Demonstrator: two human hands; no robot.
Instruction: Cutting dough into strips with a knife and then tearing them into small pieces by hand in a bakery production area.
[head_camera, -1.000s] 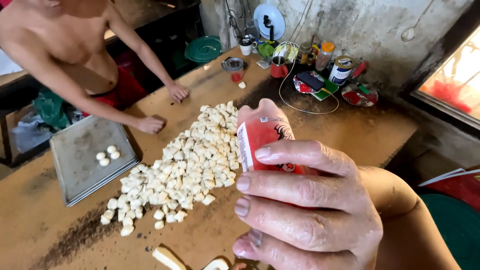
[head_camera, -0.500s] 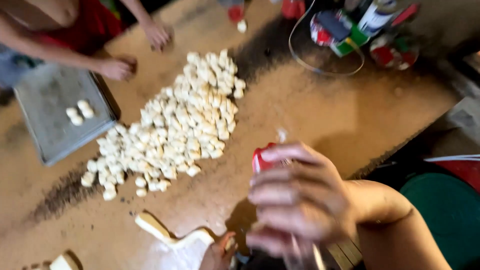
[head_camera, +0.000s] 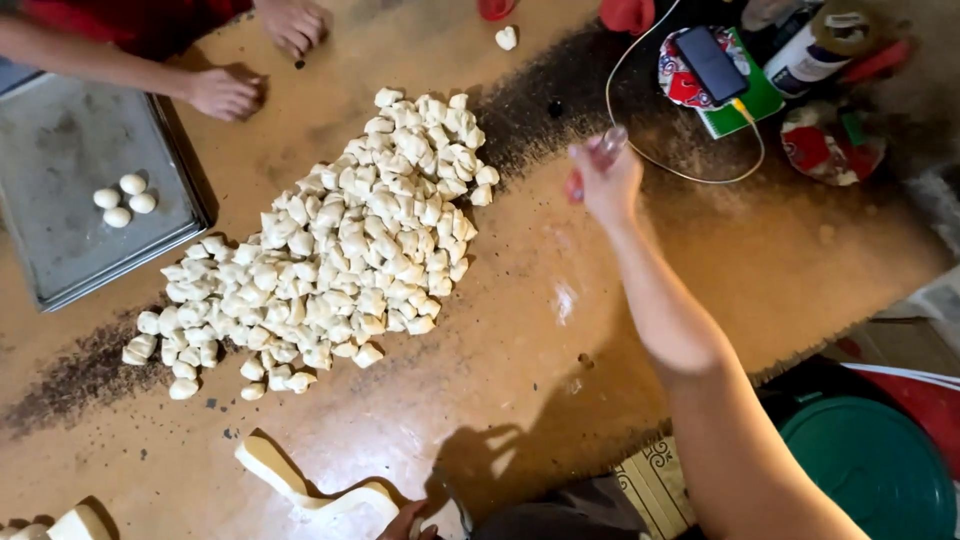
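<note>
My right hand (head_camera: 603, 182) reaches out over the brown table (head_camera: 560, 380), closed around a small red can (head_camera: 575, 190) that my fingers mostly hide. It hovers just right of a big pile of cut dough pieces (head_camera: 330, 250). Only the fingers of my left hand (head_camera: 408, 522) show at the bottom edge, touching the end of a curved dough strip (head_camera: 300, 485); its grip is unclear. Another person's two hands (head_camera: 225, 92) rest on the table at the top left, beside a metal tray (head_camera: 60, 250) holding three dough balls (head_camera: 125, 198).
A phone (head_camera: 712, 62) lies on a green box at the far right, with a white cable (head_camera: 650, 160) looping beside my right hand. A tin (head_camera: 820, 45) and red lids stand near it. A green bin lid (head_camera: 870, 470) sits below the table's right edge.
My right hand has moved with the red can from close in front of the camera out over the table toward the cable. The view has tilted down.
</note>
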